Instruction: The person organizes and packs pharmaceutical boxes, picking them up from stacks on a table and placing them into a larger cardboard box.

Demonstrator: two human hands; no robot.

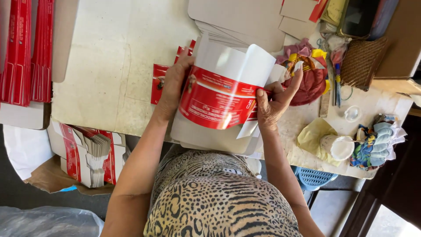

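Observation:
A red and white flat carton blank (219,94) is bent into a curve above the worn white table (109,66). My left hand (173,85) grips its left edge, fingers curled over the top. Pinching the blank's right edge is my right hand (274,103), thumb on the red face. Under the blank lies a stack of flat grey-white card sheets (206,138). More red blanks (158,83) lie flat just behind my left hand.
Plain card blanks (245,19) lie stacked at the back. Red blanks (22,48) stand in a row at far left. A box of folded cartons (87,156) sits below the table's left edge. Right: red cloth (311,83), woven basket (362,61), white cup (340,147), yellow bag (313,134).

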